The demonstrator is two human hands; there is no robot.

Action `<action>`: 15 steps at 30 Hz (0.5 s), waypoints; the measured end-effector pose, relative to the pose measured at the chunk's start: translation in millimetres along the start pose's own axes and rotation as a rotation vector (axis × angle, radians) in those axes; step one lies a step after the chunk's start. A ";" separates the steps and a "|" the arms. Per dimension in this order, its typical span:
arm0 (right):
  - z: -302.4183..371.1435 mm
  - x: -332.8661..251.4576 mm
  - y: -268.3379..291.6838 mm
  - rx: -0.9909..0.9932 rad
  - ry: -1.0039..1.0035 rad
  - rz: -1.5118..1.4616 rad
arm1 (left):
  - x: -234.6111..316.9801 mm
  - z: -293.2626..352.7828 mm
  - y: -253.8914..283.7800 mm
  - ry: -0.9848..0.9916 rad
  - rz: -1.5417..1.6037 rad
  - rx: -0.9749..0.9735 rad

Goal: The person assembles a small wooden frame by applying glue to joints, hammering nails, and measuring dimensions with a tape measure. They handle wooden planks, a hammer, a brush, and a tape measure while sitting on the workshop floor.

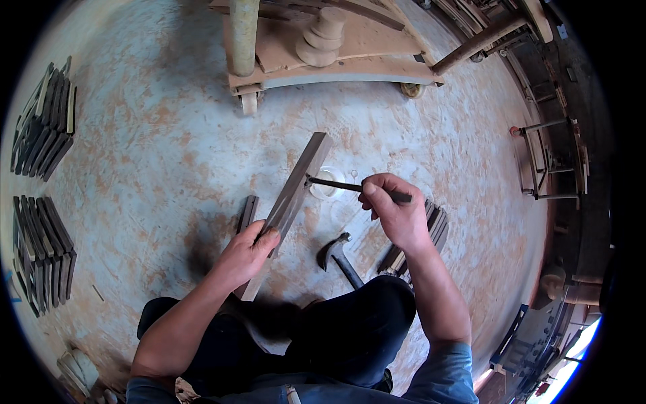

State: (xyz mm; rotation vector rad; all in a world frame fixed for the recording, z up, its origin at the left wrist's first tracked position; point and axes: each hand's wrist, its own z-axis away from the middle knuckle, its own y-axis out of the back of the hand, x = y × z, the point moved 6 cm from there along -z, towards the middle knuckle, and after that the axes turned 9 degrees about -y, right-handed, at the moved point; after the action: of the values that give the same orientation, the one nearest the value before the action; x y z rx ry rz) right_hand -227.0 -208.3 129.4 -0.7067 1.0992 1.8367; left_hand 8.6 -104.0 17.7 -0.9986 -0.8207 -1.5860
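Observation:
A long grey-brown wooden bar (pixel 294 185) slants away in front of me, with my left hand (pixel 245 256) closed around its near part, thumb on top. My right hand (pixel 398 210) grips a thin dark stick (pixel 342 185) that points left. The stick's tip meets the right side of the bar, near a dark spot or notch there. Just beneath the tip, a round tub (pixel 328 191) with pale contents stands on the floor, partly covered by bar and stick. A claw hammer (pixel 338 256) lies between my arms, its handle running toward my knee.
Stacked dark wooden pieces (pixel 46 259) and another similar stack (pixel 46 131) sit at the far left. More strips (pixel 431 229) lie beside my right forearm, and a short dark piece (pixel 247 212) is by my left hand. A wheeled wooden platform (pixel 377 50) stands ahead.

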 end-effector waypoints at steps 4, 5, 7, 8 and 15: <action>-2.6 9.9 1.4 -0.025 0.061 -0.183 | -1.2 2.6 -3.9 0.174 0.321 -0.032; -5.0 12.8 3.6 -0.011 0.099 -0.256 | -0.3 4.1 -4.0 0.226 0.354 -0.047; -6.2 20.8 3.1 -0.049 0.062 -0.336 | 1.1 8.1 -4.9 0.330 0.420 -0.075; -6.5 24.1 3.1 -0.070 0.042 -0.377 | 3.5 9.9 -3.9 0.332 0.460 -0.081; -5.8 28.8 16.9 -0.038 0.098 -0.544 | 5.6 13.8 -1.1 0.356 0.538 -0.101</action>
State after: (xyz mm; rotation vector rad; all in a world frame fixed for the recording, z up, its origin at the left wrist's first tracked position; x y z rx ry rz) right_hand -255.2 -206.6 110.8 -1.0137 0.8280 1.3701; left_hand 9.7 -93.7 28.5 -0.8779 -0.2000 -1.2859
